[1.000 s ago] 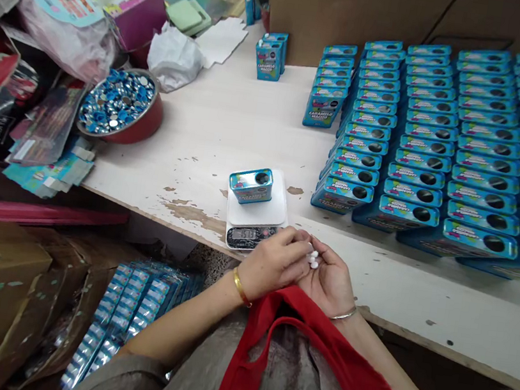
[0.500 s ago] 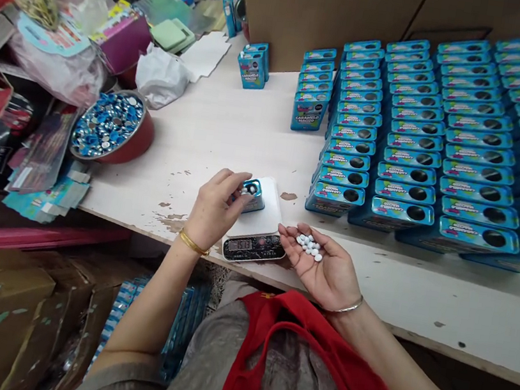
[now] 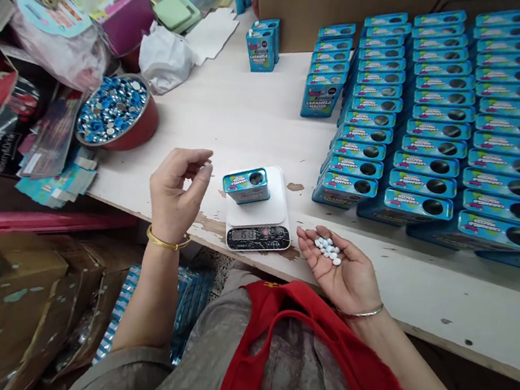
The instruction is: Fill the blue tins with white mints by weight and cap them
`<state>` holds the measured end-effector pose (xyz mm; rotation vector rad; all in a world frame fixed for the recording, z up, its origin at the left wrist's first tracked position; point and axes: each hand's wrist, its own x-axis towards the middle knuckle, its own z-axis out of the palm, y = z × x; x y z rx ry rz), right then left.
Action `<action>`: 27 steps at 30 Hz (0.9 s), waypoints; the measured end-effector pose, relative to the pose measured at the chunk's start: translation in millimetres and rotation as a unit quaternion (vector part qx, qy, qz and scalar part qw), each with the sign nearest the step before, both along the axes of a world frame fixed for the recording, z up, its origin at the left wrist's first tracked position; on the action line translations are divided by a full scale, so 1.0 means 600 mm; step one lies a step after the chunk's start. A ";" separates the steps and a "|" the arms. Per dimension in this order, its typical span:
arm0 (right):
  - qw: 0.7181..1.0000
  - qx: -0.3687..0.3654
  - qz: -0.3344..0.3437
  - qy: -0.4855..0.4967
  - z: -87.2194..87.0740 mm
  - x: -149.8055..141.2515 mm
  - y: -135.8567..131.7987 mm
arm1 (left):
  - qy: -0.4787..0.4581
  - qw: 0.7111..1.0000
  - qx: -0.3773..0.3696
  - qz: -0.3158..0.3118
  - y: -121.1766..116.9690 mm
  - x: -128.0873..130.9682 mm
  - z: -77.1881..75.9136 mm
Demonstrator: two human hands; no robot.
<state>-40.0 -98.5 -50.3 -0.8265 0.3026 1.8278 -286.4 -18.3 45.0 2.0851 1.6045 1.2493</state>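
Note:
A blue candy tin (image 3: 247,187) with a round hole in its lid stands on a white kitchen scale (image 3: 267,212), whose display is lit. Left of the tin, clear of it, my left hand (image 3: 177,190) hovers with thumb and forefinger slightly apart; I see nothing in it. Palm up and cupped, my right hand (image 3: 345,275) carries several small white candies (image 3: 328,250) just right of the scale, over the table's front edge.
Rows of similar blue tins (image 3: 426,163) fill the table's right side. Two more tins (image 3: 261,50) stand at the back. On the left are a red bowl of blue-and-silver caps (image 3: 115,111), a white plastic bag (image 3: 162,62) and clutter. Cardboard boxes (image 3: 26,304) sit below.
My left hand has let go of the tin and drawn back to the left. My right hand still holds the candies. The view has shifted slightly.

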 end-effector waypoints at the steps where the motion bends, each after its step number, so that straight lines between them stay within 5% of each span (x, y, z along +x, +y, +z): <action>1: 1.000 -0.004 0.002 -0.002 -0.003 0.002 -0.004 | -0.009 1.000 0.000 0.007 -0.002 -0.004 -0.002; 13: 0.999 -0.034 0.010 -0.016 -0.002 0.002 -0.016 | -0.040 0.999 -0.018 0.004 -0.011 -0.003 -0.026; 23: 1.000 -0.021 0.021 -0.008 -0.004 -0.009 -0.014 | 0.119 0.983 -0.018 -0.141 0.017 0.058 -0.024; 27: 1.000 -0.017 0.019 -0.009 -0.006 -0.004 -0.013 | 0.113 0.986 -0.006 -0.124 0.023 0.050 -0.018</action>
